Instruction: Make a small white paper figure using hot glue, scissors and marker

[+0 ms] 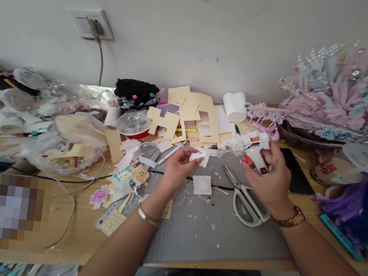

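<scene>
Left grip (180,163): white piece (203,155); right grip (273,178): glue gun (255,152)

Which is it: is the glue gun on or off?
On, it seems: a small red light glows on the glue gun in the right hand.

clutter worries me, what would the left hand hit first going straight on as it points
The left hand would likely meet the cream cut-out card ahead; depth is hard to judge.

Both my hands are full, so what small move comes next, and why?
Perhaps bring the glue gun nearer the white piece: your right hand holds the gun, your left hand pinches the piece, and a gap separates them.
</scene>
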The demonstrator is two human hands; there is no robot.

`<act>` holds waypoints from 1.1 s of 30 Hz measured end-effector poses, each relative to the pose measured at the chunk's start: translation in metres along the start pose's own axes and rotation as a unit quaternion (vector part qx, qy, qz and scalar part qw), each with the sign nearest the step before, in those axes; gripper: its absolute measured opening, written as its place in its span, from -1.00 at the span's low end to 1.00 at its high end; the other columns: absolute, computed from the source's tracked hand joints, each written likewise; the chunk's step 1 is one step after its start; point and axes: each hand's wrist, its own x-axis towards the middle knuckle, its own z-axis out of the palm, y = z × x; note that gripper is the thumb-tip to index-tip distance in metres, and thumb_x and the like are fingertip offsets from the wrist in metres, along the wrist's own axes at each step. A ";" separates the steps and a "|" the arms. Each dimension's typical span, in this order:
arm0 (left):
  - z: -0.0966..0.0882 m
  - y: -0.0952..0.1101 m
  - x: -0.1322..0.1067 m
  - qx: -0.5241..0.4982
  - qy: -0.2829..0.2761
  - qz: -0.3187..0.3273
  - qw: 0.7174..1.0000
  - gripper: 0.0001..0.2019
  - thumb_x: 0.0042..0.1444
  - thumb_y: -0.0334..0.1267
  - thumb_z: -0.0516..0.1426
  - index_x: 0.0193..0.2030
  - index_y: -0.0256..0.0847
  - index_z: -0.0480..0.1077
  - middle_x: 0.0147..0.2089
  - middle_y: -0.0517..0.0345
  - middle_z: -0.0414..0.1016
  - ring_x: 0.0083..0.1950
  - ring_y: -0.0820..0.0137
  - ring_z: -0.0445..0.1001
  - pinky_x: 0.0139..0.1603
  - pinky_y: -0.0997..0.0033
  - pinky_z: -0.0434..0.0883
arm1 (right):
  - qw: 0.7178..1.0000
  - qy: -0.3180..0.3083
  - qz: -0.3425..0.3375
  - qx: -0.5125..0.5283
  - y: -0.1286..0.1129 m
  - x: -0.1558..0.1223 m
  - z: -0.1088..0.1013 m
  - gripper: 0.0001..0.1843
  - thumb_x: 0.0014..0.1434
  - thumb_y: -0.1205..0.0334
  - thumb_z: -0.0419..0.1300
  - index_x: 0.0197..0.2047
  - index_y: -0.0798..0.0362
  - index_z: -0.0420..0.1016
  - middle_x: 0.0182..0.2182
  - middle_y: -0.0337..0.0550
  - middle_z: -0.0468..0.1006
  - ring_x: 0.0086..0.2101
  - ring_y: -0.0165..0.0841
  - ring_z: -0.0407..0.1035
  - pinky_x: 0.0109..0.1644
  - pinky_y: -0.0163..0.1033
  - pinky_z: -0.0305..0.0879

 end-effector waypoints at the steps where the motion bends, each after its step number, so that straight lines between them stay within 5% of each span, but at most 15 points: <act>1: 0.000 0.000 0.000 -0.008 -0.002 -0.003 1.000 -0.65 -0.16 -0.34 0.40 -0.23 -0.19 0.42 -0.29 0.24 0.53 -0.30 0.51 0.45 -0.22 0.53 0.37 | 1.000 0.002 0.000 -0.002 0.000 0.000 0.000 -0.19 0.07 0.12 0.31 0.35 0.06 0.20 -0.12 0.06 0.65 -0.17 -0.08 0.59 -0.12 -0.01 0.55; 7: -0.002 0.002 0.002 -0.078 0.014 -0.078 0.994 -0.46 -0.18 -0.38 0.41 -0.01 -0.19 0.39 -0.19 0.17 0.55 -0.25 0.46 0.51 -0.25 0.50 0.41 | 1.000 -0.007 -0.002 -0.009 -0.003 0.001 0.000 -0.20 0.05 0.11 0.31 0.33 0.06 0.22 -0.14 0.02 0.66 -0.16 -0.10 0.59 -0.13 -0.05 0.55; 11: -0.003 0.002 0.004 -0.113 -0.021 -0.124 0.986 -0.63 -0.14 -0.37 0.39 -0.15 -0.28 0.49 -0.15 0.06 0.60 -0.19 0.41 0.55 -0.13 0.45 0.45 | 1.000 -0.011 -0.009 -0.001 -0.004 0.001 0.000 -0.22 0.05 0.10 0.30 0.32 0.05 0.23 -0.13 0.01 0.67 -0.15 -0.12 0.59 -0.15 -0.08 0.56; 15: -0.006 0.002 0.006 -0.128 -0.014 -0.151 0.980 -0.71 -0.11 -0.36 0.39 -0.21 -0.27 0.49 -0.21 0.10 0.60 -0.27 0.46 0.53 -0.22 0.48 0.45 | 1.000 -0.014 -0.013 -0.010 -0.004 0.000 0.000 -0.22 0.05 0.08 0.31 0.32 0.04 0.24 -0.13 -0.02 0.67 -0.16 -0.12 0.60 -0.14 -0.07 0.57; 33: -0.005 0.006 0.005 -0.145 0.055 -0.170 0.973 -0.81 0.01 -0.48 0.32 -0.26 -0.26 0.45 -0.25 0.16 0.57 -0.34 0.52 0.52 -0.25 0.52 0.50 | 0.997 -0.022 -0.077 -0.006 -0.005 -0.001 -0.001 -0.24 0.10 0.16 0.30 0.34 0.02 0.20 -0.15 -0.05 0.68 -0.18 -0.14 0.61 -0.13 -0.09 0.57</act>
